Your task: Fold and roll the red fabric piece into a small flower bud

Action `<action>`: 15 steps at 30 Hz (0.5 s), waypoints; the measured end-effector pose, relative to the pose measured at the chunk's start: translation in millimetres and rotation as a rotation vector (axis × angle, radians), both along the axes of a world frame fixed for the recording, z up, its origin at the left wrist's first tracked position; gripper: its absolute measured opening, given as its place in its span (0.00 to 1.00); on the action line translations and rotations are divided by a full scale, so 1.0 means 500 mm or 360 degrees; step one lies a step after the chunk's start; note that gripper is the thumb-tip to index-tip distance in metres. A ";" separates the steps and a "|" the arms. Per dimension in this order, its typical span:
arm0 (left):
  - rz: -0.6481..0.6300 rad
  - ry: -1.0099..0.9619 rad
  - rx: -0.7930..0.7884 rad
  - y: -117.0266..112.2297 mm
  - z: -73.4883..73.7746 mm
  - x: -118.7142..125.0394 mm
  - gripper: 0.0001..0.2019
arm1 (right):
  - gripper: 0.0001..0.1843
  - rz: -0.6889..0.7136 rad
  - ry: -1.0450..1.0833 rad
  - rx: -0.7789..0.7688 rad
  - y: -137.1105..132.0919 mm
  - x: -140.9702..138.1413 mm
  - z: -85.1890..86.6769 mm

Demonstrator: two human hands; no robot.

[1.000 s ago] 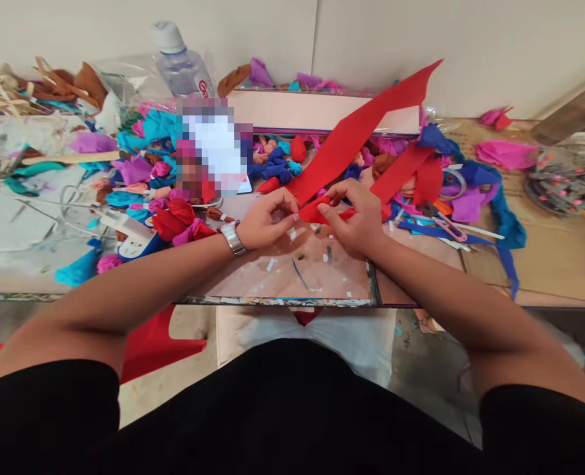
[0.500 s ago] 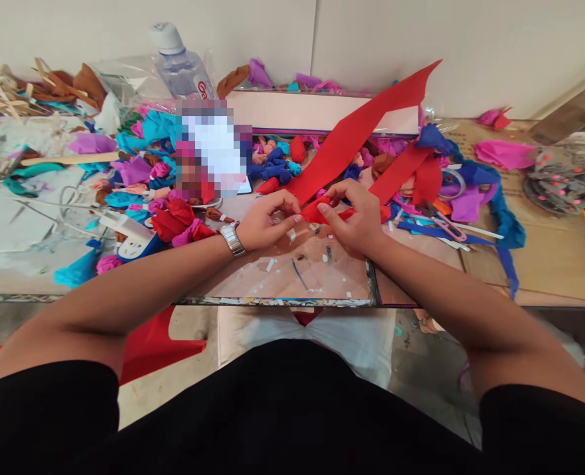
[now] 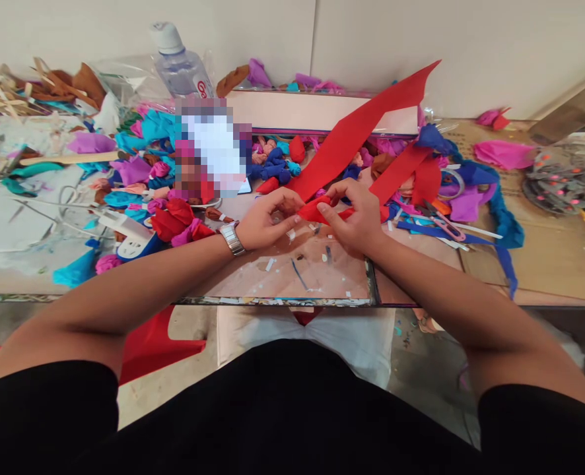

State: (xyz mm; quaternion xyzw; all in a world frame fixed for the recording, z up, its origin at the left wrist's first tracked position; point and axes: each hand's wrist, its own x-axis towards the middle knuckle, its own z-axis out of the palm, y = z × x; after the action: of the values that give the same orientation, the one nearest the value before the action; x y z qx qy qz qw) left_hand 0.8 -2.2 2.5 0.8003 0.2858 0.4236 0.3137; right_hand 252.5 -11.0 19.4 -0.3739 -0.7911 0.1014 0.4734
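Glass and board make up the cluttered table (image 3: 282, 280), its near part bare but for small scraps. Across it a long red strip (image 3: 356, 128) of crepe-like paper runs from the far right, its free end lifted toward the wall, down to the middle of the table, where its near end is bunched into a small red wad between both hands. A blue strip (image 3: 500, 211) trails along the right side, beside purple and pink scraps. On the left lies a heap of crumpled paper buds in turquoise, purple and red, with a plastic bottle (image 3: 178, 63) standing behind it. The left hand (image 3: 263, 221), a metal watch (image 3: 233, 237) at its wrist, pinches the wad's left edge between thumb and fingertips. The right hand (image 3: 354, 218) is closed over the wad's right side, thumb on top and fingers curled beneath, so the strip rises away just beyond its knuckles. Small scissors (image 3: 444, 221) lie just right of that hand.
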 end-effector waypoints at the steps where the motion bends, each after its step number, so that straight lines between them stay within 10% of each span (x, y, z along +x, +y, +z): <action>1: 0.0004 0.0033 0.0006 0.000 0.002 0.000 0.17 | 0.21 0.0008 -0.0022 -0.0001 -0.001 -0.001 0.000; 15: 0.0078 0.0100 0.0075 -0.002 0.010 0.002 0.22 | 0.21 0.0105 -0.0076 0.0026 0.000 -0.001 -0.001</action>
State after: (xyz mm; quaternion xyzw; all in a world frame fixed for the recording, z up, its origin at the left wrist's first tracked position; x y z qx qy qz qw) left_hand 1.9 -3.3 7.6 0.8132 0.3048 0.4124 0.2752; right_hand 252.0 -10.8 18.8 -0.3460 -0.8149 0.1017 0.4538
